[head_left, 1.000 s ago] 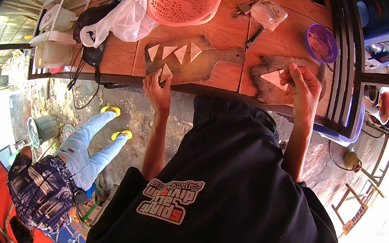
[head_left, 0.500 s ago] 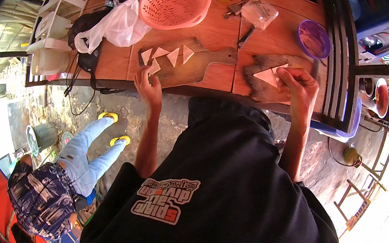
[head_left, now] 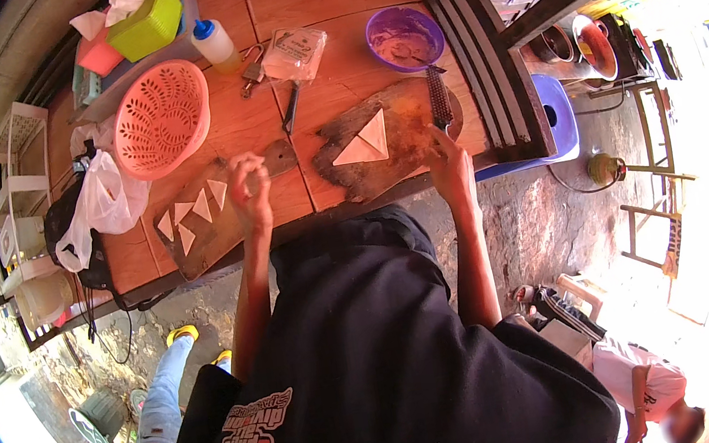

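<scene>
On the left cutting board (head_left: 201, 257) lie several pale, flat triangular pieces (head_left: 201, 206). My left hand (head_left: 251, 195) hovers by the board's handle end, its fingers loosely curled with nothing seen between them. Two more pale triangles (head_left: 364, 143) lie edge to edge on the right cutting board (head_left: 398, 111), which is dark and stained. My right hand (head_left: 452, 167) is at that board's right side, fingers partly extended and holding no visible piece. Just beyond its fingertips is a dark tool with a dotted surface (head_left: 440, 101); whether I touch it cannot be made out.
Beyond the boards are a purple bowl of pinkish paste (head_left: 404, 38), a black-handled knife (head_left: 292, 108), a plastic packet (head_left: 295, 53), a squeeze bottle (head_left: 215, 45) and a pink basket (head_left: 162, 120). White plastic bags (head_left: 106, 197) lie left. A person (head_left: 644, 380) is behind, right.
My view has swung toward the right. My left hand has drawn away from the triangles on the left board. My right hand has left the triangles and moved to the right board's edge.
</scene>
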{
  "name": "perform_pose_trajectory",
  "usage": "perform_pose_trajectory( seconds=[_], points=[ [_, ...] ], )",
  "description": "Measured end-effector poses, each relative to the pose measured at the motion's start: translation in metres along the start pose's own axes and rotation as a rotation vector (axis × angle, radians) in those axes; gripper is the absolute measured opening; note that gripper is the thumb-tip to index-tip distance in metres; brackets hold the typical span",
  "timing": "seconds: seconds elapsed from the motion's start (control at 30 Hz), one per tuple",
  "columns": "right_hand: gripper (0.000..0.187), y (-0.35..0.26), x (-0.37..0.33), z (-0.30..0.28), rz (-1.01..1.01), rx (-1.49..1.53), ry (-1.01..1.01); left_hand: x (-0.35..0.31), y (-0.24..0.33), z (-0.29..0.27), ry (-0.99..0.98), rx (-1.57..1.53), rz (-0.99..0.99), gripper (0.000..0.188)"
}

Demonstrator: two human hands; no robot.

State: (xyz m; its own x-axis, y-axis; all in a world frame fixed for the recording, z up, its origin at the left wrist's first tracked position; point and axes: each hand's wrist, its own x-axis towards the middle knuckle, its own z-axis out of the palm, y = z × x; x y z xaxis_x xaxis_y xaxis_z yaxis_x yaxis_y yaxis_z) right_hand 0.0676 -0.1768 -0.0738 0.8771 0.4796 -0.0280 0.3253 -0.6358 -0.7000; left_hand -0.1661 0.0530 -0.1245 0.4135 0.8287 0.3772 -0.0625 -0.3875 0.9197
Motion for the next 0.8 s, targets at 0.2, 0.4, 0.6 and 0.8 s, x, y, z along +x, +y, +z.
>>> perform_pose_trajectory(
  seconds=[0.2,0.4,0.6,0.8],
  points=[
    [0.032,0.024,-0.003,0.006,-0.043,-0.129,0.111,0.006,-0.010,0.074,-0.362,-0.016,-0.401,0.021],
    [0.048,0.021,0.019,0.009,0.034,-0.253,0.225,-0.005,-0.002,0.110,-0.569,0.431,-0.155,0.048],
    [0.048,0.020,0.070,0.002,-0.037,0.205,0.164,-0.013,-0.006,0.128,-0.515,0.644,-0.220,0.053],
    [0.043,0.007,0.130,0.006,0.091,0.191,0.013,-0.007,-0.007,0.133,-0.510,0.607,-0.611,0.036]
  ],
)
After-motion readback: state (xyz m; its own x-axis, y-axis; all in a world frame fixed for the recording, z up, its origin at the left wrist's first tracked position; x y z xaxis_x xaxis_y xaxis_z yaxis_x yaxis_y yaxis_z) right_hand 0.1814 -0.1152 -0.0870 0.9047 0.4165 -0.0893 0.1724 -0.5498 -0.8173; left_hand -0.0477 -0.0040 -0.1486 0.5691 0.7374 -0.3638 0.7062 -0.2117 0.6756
